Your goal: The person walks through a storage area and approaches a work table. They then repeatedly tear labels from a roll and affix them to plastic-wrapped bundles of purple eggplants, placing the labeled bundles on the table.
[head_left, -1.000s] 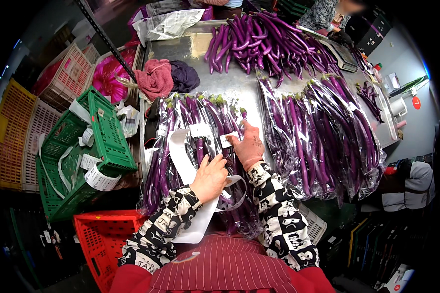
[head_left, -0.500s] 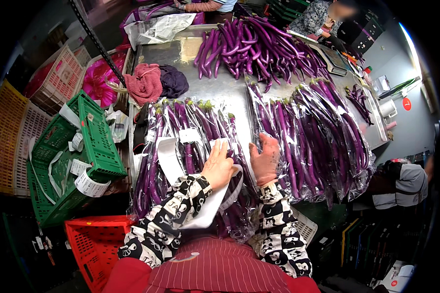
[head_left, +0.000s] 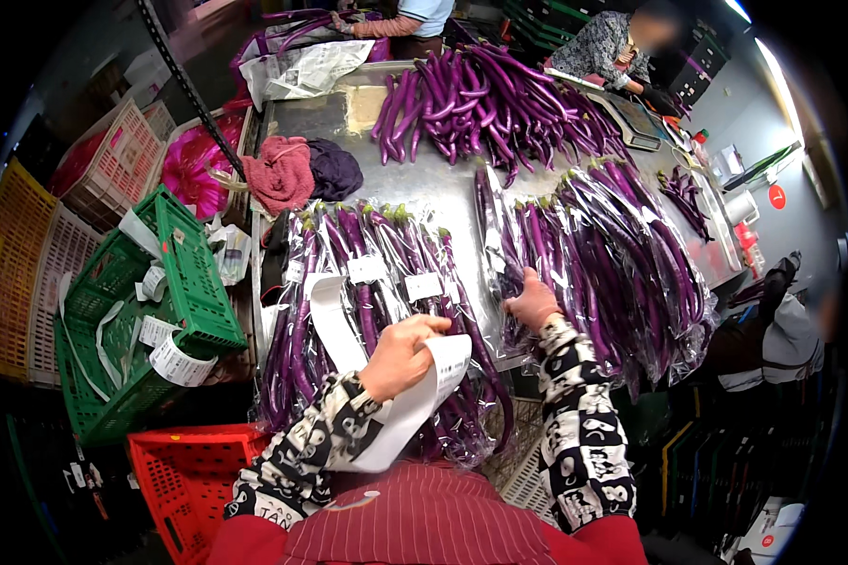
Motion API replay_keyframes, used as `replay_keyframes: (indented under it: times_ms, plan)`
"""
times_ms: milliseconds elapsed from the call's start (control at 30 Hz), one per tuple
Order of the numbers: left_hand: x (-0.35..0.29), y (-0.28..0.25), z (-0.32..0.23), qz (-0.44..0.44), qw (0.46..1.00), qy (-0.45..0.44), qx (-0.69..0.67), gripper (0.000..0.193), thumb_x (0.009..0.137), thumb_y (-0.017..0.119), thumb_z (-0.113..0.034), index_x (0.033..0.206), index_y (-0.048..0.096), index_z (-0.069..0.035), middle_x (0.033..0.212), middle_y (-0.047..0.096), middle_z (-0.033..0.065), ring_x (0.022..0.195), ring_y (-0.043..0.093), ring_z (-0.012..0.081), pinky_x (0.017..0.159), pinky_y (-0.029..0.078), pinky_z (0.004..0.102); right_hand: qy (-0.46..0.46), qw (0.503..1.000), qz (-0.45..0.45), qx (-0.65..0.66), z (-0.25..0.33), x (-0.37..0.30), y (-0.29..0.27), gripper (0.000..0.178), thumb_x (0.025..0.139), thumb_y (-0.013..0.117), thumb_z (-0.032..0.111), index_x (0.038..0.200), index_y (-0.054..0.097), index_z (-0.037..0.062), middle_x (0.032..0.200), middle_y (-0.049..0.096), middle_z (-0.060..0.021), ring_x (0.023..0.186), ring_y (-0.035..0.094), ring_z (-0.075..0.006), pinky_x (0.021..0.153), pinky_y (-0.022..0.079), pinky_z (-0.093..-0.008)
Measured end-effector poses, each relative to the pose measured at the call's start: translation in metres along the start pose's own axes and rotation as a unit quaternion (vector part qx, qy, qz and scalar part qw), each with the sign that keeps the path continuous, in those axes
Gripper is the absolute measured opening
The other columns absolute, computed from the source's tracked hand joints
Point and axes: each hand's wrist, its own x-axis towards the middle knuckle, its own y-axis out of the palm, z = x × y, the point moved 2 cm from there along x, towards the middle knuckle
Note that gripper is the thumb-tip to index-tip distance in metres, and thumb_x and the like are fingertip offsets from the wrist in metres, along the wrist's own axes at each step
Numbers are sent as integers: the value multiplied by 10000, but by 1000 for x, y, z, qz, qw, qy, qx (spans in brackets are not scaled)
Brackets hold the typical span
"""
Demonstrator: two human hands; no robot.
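My left hand is closed on a curling white strip of labels, its index finger pointing right. Beneath it lie long purple eggplants in clear plastic bags. White labels stick to these bags, one of them a label just beyond my left hand. To the right, my right hand grips the side of a bag of eggplants at the left edge of the right-hand row. Its fingertips are partly lost against the plastic. More bagged eggplants lie close together there.
Loose eggplants are heaped on the far part of the metal table. Cloths lie at the table's left. A green crate and a red crate stand on my left. Two people work beyond the table.
My left hand has lifted off the bag, leaving a label showing there, and come nearer with the strip. My right hand has moved right, onto a bag in the right-hand row.
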Motion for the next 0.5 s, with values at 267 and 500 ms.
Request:
replay_keyframes:
  times_ms: [267,500]
  plan:
    - [-60,-50,-63,-4,949,-128,-287,60,851,687,9,904,715,2,1031,696,120,914,667,158,819,546,291,-89,841,113,522,44,-75,-85,313,890,645,102,1158,525,-5,930,661,-46,780,652,-129,669,553,-259]
    - [-67,-68,-86,-11,941,-51,-335,136,833,705,21,968,698,4,1002,705,113,890,681,155,812,556,285,-160,723,152,655,70,-149,-2,874,734,785,255,1446,351,-6,1245,592,-129,1098,594,-195,948,477,-300]
